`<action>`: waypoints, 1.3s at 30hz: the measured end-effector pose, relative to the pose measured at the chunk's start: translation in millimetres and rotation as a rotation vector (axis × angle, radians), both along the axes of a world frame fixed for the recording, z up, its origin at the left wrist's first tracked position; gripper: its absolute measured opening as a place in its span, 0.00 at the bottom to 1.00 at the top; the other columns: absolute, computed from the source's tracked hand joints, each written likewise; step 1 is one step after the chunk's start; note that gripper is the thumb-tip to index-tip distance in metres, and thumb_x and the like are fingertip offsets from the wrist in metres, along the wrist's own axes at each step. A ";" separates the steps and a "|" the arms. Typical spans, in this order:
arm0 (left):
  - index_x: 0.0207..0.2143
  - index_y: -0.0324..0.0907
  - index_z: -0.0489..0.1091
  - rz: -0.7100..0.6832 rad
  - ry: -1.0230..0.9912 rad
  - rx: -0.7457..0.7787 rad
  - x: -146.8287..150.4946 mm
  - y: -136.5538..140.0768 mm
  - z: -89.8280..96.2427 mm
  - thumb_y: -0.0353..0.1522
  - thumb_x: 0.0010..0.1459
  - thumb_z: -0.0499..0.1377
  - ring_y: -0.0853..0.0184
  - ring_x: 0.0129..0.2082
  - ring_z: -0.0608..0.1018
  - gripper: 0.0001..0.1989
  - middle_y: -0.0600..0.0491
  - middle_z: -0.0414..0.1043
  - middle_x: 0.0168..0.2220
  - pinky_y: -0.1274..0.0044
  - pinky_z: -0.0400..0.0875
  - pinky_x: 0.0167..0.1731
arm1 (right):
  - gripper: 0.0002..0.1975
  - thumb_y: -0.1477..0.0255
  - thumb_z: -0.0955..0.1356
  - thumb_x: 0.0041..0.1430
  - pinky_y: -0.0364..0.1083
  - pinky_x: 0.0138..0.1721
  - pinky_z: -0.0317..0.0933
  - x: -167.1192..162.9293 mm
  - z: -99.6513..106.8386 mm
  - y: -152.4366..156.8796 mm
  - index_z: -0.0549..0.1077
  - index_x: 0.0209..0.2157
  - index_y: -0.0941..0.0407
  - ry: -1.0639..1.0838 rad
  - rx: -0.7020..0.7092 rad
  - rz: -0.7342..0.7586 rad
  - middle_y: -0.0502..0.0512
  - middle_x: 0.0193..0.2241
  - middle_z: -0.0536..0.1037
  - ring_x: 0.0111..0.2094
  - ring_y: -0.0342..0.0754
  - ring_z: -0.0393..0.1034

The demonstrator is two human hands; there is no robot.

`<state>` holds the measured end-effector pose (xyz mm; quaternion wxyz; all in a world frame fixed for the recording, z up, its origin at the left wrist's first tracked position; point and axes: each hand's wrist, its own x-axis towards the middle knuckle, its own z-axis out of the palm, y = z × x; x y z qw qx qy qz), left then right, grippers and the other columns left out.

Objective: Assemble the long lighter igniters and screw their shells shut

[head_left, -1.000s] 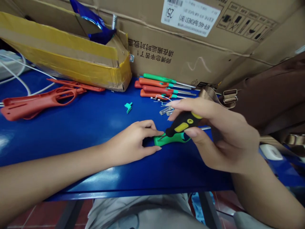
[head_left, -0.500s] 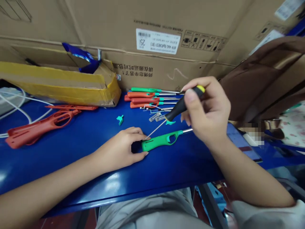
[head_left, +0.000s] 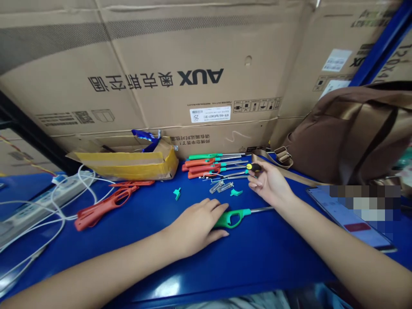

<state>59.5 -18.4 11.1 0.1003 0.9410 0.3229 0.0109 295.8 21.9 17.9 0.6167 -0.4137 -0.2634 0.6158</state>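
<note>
While the left hand grips a green lighter, the right holds a screwdriver

As catalogued on the blue tabletop point(head_left: 257, 266), the entries run as follows.

Left hand point(head_left: 199, 227): closed over the rear of the green lighter point(head_left: 222, 219), fingers on the far side, thumb on the near side. The lighter lies in mid-table, its metal tube pointing right; glossy blue surface spreads between it and the front edge.

Right hand point(head_left: 272, 184): fingers closed around a black-and-yellow screwdriver point(head_left: 254, 167), beside the tube ends of the lighter row point(head_left: 204, 169); its shaft cannot be made out for certain.

Between hands and row: two clear plastic pieces point(head_left: 222, 186), one teal part point(head_left: 236, 193) and, farther left, a second teal piece point(head_left: 177, 193).

Left bounds: red casing point(head_left: 99, 210), yellow-taped carton point(head_left: 125, 166), power strip point(head_left: 48, 206) with white cables.

Right bounds: brown bag point(head_left: 322, 141); flat-screened device point(head_left: 341, 214) near the right forearm.

Rear bound: upright cardboard point(head_left: 144, 51).
</note>
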 end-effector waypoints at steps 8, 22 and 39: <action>0.55 0.40 0.72 -0.107 0.116 0.005 22.6 5.3 24.7 0.33 0.65 0.61 0.56 0.48 0.78 0.17 0.46 0.72 0.49 0.65 0.79 0.47 | 0.06 0.72 0.64 0.61 0.37 0.16 0.51 20.5 11.1 4.0 0.63 0.29 0.54 0.101 -0.040 0.009 0.45 0.16 0.64 0.13 0.37 0.48; 0.55 0.35 0.72 0.096 0.260 0.394 10.8 106.3 71.7 0.37 0.69 0.55 0.52 0.50 0.77 0.19 0.40 0.72 0.50 0.65 0.75 0.48 | 0.07 0.72 0.70 0.54 0.38 0.17 0.61 40.9 11.4 10.9 0.66 0.29 0.53 0.179 0.115 -0.232 0.47 0.22 0.72 0.19 0.40 0.60; 0.55 0.42 0.72 0.156 0.147 0.305 16.2 179.2 35.7 0.41 0.67 0.58 0.55 0.49 0.79 0.19 0.46 0.75 0.51 0.67 0.76 0.46 | 0.08 0.79 0.71 0.54 0.35 0.18 0.68 36.4 -2.2 21.1 0.67 0.29 0.55 0.149 0.064 -0.300 0.47 0.25 0.73 0.19 0.37 0.61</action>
